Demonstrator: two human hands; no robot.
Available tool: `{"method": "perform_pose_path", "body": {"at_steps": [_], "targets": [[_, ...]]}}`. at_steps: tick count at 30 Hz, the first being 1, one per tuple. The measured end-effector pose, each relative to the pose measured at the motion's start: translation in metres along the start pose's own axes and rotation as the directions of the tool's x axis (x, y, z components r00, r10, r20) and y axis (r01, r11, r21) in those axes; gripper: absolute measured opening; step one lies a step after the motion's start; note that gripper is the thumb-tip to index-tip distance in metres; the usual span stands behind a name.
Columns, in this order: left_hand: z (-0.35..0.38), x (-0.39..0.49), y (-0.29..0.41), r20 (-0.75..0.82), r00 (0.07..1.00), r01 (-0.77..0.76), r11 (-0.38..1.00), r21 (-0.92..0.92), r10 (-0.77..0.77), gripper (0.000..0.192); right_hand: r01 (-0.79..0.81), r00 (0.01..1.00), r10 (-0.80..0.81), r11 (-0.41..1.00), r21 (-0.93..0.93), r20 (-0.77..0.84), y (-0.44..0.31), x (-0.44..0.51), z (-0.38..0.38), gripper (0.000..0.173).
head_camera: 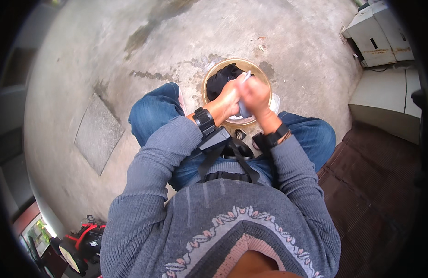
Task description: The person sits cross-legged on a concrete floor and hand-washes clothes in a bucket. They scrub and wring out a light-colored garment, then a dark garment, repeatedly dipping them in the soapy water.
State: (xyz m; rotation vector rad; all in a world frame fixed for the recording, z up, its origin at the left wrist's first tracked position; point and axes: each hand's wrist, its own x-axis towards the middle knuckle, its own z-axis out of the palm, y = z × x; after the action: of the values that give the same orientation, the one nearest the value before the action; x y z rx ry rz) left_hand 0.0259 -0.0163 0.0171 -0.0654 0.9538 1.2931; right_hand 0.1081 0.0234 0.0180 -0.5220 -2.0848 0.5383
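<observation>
Over a round yellowish basin (pixel 207 73) my two hands are pressed together on a light grey-blue cloth (pixel 244 109). My left hand (pixel 229 96) grips it from the left side. Blurred by motion, my right hand (pixel 254 93) is closed around the same cloth, and a pale end (pixel 247 75) of it pokes out above the fingers. Dark wet-looking fabric (pixel 222 79) lies bunched in the left part of the basin. My hands and forearms hide much of the basin's inside.
A pale plastic container (pixel 275 103) shows behind the basin's right edge. On the concrete floor (pixel 158 41) are damp patches and a square grey slab (pixel 99 133). White cabinets (pixel 380 83) and a brown mat (pixel 370 187) are at right. A red-and-black wheeled machine (pixel 83 245) stands lower left.
</observation>
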Motion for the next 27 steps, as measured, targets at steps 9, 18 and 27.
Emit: {"method": "perform_pose_path", "body": {"at_steps": [9,18,27], "targets": [[-0.004,0.001,0.000,-0.170,0.984,-0.045,0.999,0.006,0.045,0.029,0.311,0.946,-0.306,0.950,-0.040,0.105,-0.003,0.001,-0.001,0.027],[-0.007,-0.001,0.010,-0.063,0.987,-0.117,0.933,0.340,0.147,0.029,0.149,0.984,-0.146,0.989,-0.021,0.105,-0.004,-0.008,0.003,0.025],[-0.018,0.004,-0.003,0.104,0.994,-0.006,0.991,-0.135,0.020,0.029,0.000,1.000,0.000,1.000,0.023,0.020,-0.006,-0.002,0.004,0.026]]}}
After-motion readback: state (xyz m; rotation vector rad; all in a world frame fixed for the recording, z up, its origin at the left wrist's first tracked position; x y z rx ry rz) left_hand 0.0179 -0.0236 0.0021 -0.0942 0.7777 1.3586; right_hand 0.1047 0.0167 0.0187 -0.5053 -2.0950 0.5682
